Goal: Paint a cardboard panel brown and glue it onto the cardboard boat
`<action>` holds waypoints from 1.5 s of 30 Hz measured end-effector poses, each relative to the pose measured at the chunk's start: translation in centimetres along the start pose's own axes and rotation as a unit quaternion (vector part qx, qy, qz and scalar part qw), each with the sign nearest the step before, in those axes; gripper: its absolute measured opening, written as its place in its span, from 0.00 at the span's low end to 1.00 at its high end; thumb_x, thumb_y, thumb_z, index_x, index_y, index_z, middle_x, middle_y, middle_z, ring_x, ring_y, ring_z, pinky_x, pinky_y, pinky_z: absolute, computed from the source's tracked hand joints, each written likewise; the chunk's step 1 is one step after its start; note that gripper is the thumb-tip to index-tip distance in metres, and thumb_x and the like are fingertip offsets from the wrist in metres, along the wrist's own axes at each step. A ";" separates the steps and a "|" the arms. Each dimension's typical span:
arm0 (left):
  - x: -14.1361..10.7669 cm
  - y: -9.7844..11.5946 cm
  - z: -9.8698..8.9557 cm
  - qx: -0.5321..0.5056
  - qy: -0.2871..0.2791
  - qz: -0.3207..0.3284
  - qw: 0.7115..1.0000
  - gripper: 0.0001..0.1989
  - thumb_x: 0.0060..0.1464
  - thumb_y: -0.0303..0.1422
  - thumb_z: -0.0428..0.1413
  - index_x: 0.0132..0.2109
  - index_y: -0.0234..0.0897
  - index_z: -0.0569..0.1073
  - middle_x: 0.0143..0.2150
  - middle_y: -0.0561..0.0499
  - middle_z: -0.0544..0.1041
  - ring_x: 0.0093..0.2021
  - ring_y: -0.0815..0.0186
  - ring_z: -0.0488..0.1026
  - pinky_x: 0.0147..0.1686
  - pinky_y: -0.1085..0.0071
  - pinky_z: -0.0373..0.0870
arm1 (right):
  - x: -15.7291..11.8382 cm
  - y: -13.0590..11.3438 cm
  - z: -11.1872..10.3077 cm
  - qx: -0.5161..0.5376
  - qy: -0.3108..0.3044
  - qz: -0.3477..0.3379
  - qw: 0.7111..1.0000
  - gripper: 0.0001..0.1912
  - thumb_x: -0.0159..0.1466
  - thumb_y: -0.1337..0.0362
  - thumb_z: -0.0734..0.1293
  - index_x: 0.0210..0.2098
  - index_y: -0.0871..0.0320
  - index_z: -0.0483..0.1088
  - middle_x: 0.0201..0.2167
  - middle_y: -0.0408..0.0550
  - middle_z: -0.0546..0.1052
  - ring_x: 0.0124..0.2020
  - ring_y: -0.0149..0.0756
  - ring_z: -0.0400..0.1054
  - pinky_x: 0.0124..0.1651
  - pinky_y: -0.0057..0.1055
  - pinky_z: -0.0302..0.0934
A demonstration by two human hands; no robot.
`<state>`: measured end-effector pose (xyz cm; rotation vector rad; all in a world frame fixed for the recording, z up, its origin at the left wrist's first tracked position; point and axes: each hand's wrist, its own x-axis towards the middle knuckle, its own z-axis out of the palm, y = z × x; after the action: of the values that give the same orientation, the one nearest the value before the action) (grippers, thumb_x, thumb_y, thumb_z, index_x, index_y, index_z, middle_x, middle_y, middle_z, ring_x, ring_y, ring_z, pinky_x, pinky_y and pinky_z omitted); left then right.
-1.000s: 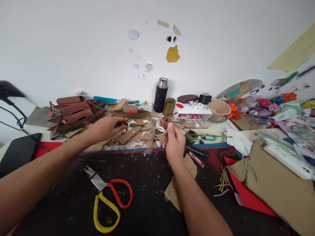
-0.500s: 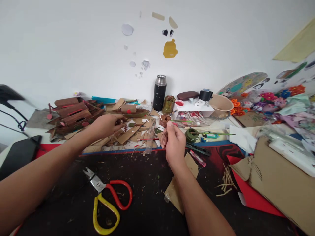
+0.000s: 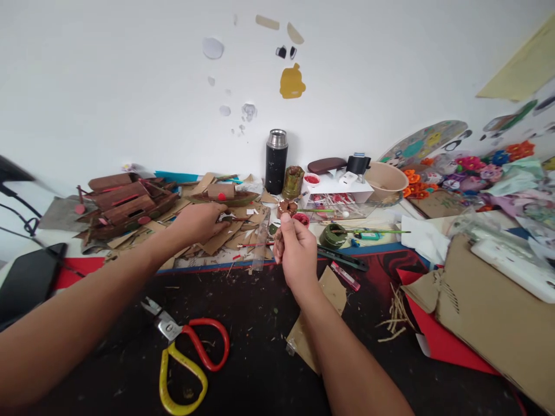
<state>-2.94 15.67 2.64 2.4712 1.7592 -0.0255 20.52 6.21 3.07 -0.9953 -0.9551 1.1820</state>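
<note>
My left hand reaches over the scattered cardboard scraps. Its fingers are apart at the end of a small green-and-brown piece; whether they press on it is hard to see. Just behind lies a model boat with a brown cabin and a red dot. My right hand is closed in front of the brown paint pot, thumb on top. What it holds, if anything, is hidden. A thin red stick ends beside its fingers, crossing a clear ruler.
Scissors lie on the dark mat, near cardboard strips. Larger model boats stand at left. A black flask, green paint pot, white box and beige bowl line the back. Cardboard fills the right.
My left hand has moved onto the end of the small green-and-brown piece. My right hand stays closed in nearly the same place. The whole view has shifted slightly.
</note>
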 end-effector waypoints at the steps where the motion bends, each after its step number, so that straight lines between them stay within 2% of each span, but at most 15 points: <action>1: 0.0 0.0 0.0 0.013 -0.001 -0.002 1.000 0.24 0.62 0.47 0.52 0.55 0.38 0.79 0.49 0.34 0.85 0.47 0.42 0.81 0.44 0.57 0.72 | 0.0 0.0 0.0 -0.003 -0.003 0.001 1.000 0.27 0.67 0.39 0.67 0.24 0.53 0.63 0.13 0.33 0.59 0.12 0.27 0.55 0.14 0.25 0.49; 7: 0.0 0.3 -0.1 0.038 0.002 -0.009 0.999 0.25 0.64 0.49 0.49 0.53 0.37 0.80 0.49 0.35 0.85 0.46 0.42 0.81 0.41 0.59 0.71 | -0.1 0.3 0.1 -0.018 -0.005 0.006 1.000 0.28 0.67 0.38 0.67 0.24 0.53 0.65 0.13 0.33 0.61 0.12 0.26 0.55 0.14 0.24 0.52; 16: 0.3 -0.7 0.2 -0.024 0.025 -0.021 0.999 0.27 0.63 0.52 0.49 0.52 0.38 0.81 0.42 0.39 0.86 0.41 0.47 0.81 0.35 0.62 0.68 | -0.5 0.4 0.3 -0.023 -0.026 0.014 0.999 0.29 0.66 0.37 0.67 0.24 0.54 0.64 0.13 0.34 0.62 0.12 0.27 0.56 0.15 0.25 0.52; 20: 0.2 -1.1 0.0 -0.053 0.035 -0.021 0.998 0.26 0.63 0.52 0.49 0.51 0.40 0.81 0.43 0.42 0.86 0.41 0.51 0.81 0.36 0.64 0.68 | -0.4 0.3 0.4 -0.026 -0.033 0.013 0.999 0.29 0.67 0.37 0.67 0.24 0.54 0.64 0.13 0.34 0.62 0.12 0.26 0.55 0.15 0.24 0.51; 24: -0.6 -1.2 -0.4 -0.072 0.055 -0.023 0.996 0.26 0.62 0.52 0.51 0.52 0.40 0.81 0.43 0.43 0.86 0.39 0.53 0.80 0.36 0.65 0.68 | -0.5 0.4 0.3 -0.027 -0.039 0.010 0.999 0.28 0.68 0.39 0.66 0.24 0.54 0.65 0.13 0.34 0.62 0.12 0.26 0.56 0.15 0.24 0.51; 31: -3.4 0.2 -1.6 -0.101 0.073 -0.011 0.992 0.24 0.60 0.50 0.54 0.50 0.38 0.81 0.34 0.45 0.82 0.32 0.55 0.75 0.30 0.64 0.62 | -0.6 0.6 0.3 -0.043 -0.045 0.000 0.998 0.28 0.69 0.40 0.66 0.24 0.54 0.65 0.12 0.34 0.61 0.12 0.26 0.56 0.17 0.25 0.52; 34: -4.8 0.8 -2.3 -0.192 0.068 -0.009 0.979 0.25 0.59 0.53 0.55 0.48 0.37 0.81 0.34 0.47 0.81 0.32 0.58 0.74 0.32 0.65 0.65 | -0.6 0.6 0.3 -0.045 -0.047 0.006 0.998 0.27 0.69 0.40 0.66 0.24 0.53 0.65 0.12 0.34 0.61 0.12 0.26 0.56 0.17 0.25 0.52; 37: -6.3 1.1 -2.9 -0.329 0.025 -0.005 0.944 0.26 0.59 0.55 0.57 0.49 0.39 0.81 0.40 0.47 0.83 0.36 0.59 0.75 0.36 0.66 0.69 | -0.6 0.8 0.3 -0.057 -0.055 0.008 0.997 0.28 0.69 0.39 0.66 0.24 0.53 0.65 0.13 0.34 0.62 0.13 0.27 0.56 0.17 0.25 0.51; 39: -7.2 1.3 -3.1 -0.390 0.001 -0.023 0.921 0.26 0.59 0.56 0.58 0.49 0.39 0.82 0.39 0.48 0.82 0.35 0.60 0.74 0.33 0.67 0.69 | -0.5 0.9 0.3 -0.069 -0.062 0.007 0.996 0.28 0.68 0.38 0.66 0.25 0.53 0.65 0.13 0.35 0.62 0.13 0.27 0.57 0.17 0.26 0.52; 42: -8.2 1.9 -3.4 -0.426 -0.027 -0.054 0.903 0.28 0.58 0.58 0.58 0.49 0.38 0.82 0.33 0.49 0.80 0.30 0.61 0.71 0.29 0.67 0.66 | -0.5 1.0 0.2 -0.079 -0.070 0.002 0.994 0.27 0.67 0.37 0.66 0.27 0.53 0.67 0.14 0.35 0.63 0.13 0.28 0.58 0.18 0.27 0.53; 45: -8.8 2.7 -3.8 -0.422 -0.027 -0.028 0.906 0.28 0.57 0.58 0.59 0.48 0.39 0.82 0.37 0.47 0.82 0.36 0.58 0.75 0.35 0.65 0.70 | -0.4 1.1 0.2 -0.076 -0.077 0.001 0.994 0.26 0.67 0.37 0.67 0.29 0.53 0.68 0.14 0.35 0.64 0.13 0.29 0.58 0.18 0.27 0.52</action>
<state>-3.50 6.89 7.25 1.7594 1.3852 0.5379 19.99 5.93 2.09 -1.0372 -1.1805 1.2148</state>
